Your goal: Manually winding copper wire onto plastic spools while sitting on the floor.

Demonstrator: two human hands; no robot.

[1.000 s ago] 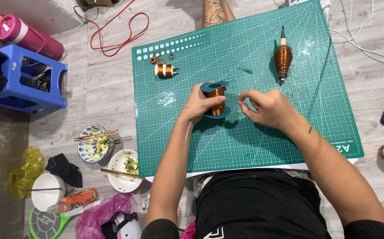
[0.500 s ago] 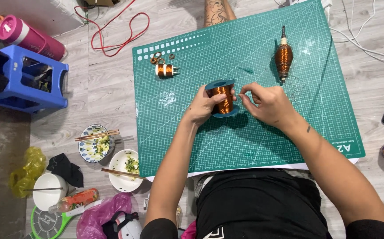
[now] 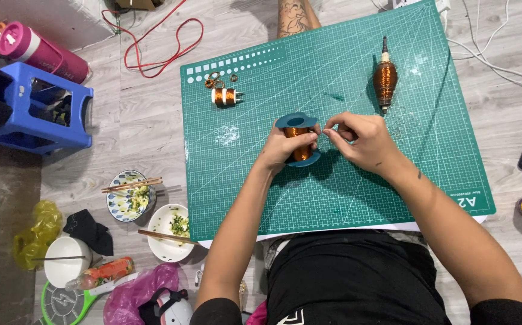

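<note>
My left hand [image 3: 285, 146] has its fingers clamped round a spool of copper wire [image 3: 299, 138], a teal plastic bobbin with wide round flanges that I hold tipped on its side just above the middle of the green cutting mat [image 3: 357, 198]. My right hand [image 3: 357, 139] sits just beside it, thumb and forefinger pinched together near the spool's upper flange; I judge they grip the fine wire's loose end, though the strand itself is too thin to make out. As far as I can tell, the work is at an early stage: the spool looks well filled, its barrel a bright, even orange-brown with tidy turns, and no length of wire shows drawn off across the mat. Further up the mat lies a long, spindle-shaped copper winding [image 3: 385, 78], fat in the middle and tapering at both ends, which looks finished. Toward the mat's far left corner lies a small wound coil [image 3: 226, 96] with a few loose copper rings [image 3: 214, 79] near it. Whatever is to be wound from this spool is not yet begun, so most of the job seems left.
</note>
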